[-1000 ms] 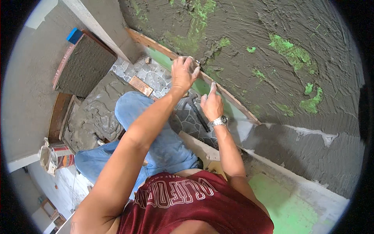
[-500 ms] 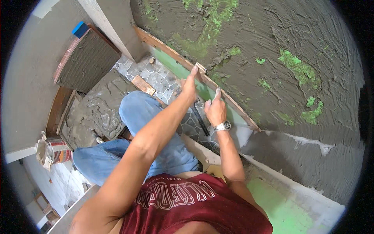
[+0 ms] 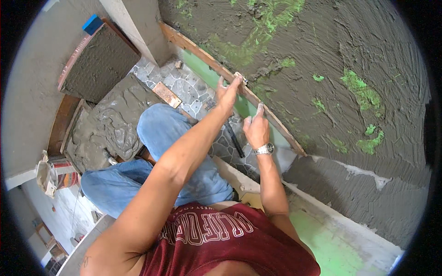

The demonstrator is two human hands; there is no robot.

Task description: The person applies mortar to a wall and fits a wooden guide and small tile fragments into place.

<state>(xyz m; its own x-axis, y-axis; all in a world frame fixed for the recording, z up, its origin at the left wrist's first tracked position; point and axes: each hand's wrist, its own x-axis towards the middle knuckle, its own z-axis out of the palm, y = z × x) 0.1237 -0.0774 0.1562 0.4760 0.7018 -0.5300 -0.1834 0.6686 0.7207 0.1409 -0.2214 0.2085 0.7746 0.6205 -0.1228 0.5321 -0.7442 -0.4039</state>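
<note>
A long wooden strip (image 3: 202, 56) runs at a slant along the lower edge of a wall of wet grey mortar (image 3: 322, 41). My left hand (image 3: 227, 95) is closed at the strip's middle, fingertips at a small pale block (image 3: 240, 79) on its upper edge. Farther down the strip, my right hand (image 3: 258, 131) presses its outstretched thumb against the wood, the other fingers curled and partly hidden. Green wall surface (image 3: 198, 66) shows below the strip. On the floor under my hands lies a dark bar-shaped tool (image 3: 235, 139), partly covered by my left arm.
To the left, a board (image 3: 115, 117) carries wet mortar beside a mortar-coated panel (image 3: 99, 64) with a blue block (image 3: 92, 24) at its corner. A small wooden float-like board (image 3: 166, 94) lies on stone-patterned flooring (image 3: 191, 85). A bag-topped bucket (image 3: 55, 175) stands at far left.
The view has shifted slightly. My left hand has changed its grip at the pale block, a finger now showing apart on the near side. My right hand keeps its place on the strip.
</note>
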